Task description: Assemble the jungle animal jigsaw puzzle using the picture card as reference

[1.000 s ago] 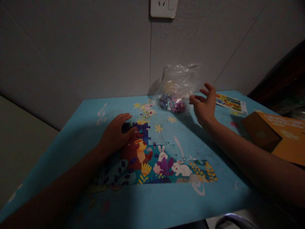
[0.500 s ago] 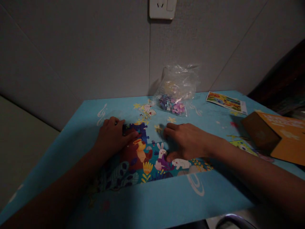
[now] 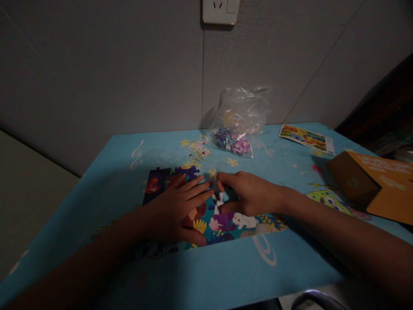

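A partly assembled jigsaw puzzle [image 3: 245,221] with rabbits and plants lies on the blue patterned table. My left hand [image 3: 177,204] rests flat over its left and middle part, fingers spread and holding nothing. At the upper edge my right hand [image 3: 247,193] is bent over the rabbit, fingers curled and thumb touching the picture. Whatever its fingers may grip is hidden. Dark blue and red puzzle pieces [image 3: 155,183] show beyond my left hand, with knobs along their upper edge.
By the wall stands a clear plastic bag [image 3: 240,125] with loose puzzle pieces inside. A colourful picture card [image 3: 306,138] lies at the back right. An orange box [image 3: 383,185] sits on the right. The table's front edge [image 3: 290,293] is close to me.
My left hand has slid right and toward me, from the puzzle's upper left onto its middle, and its fingers have straightened. My right hand has shifted slightly, the thumb moving left over the rabbit.
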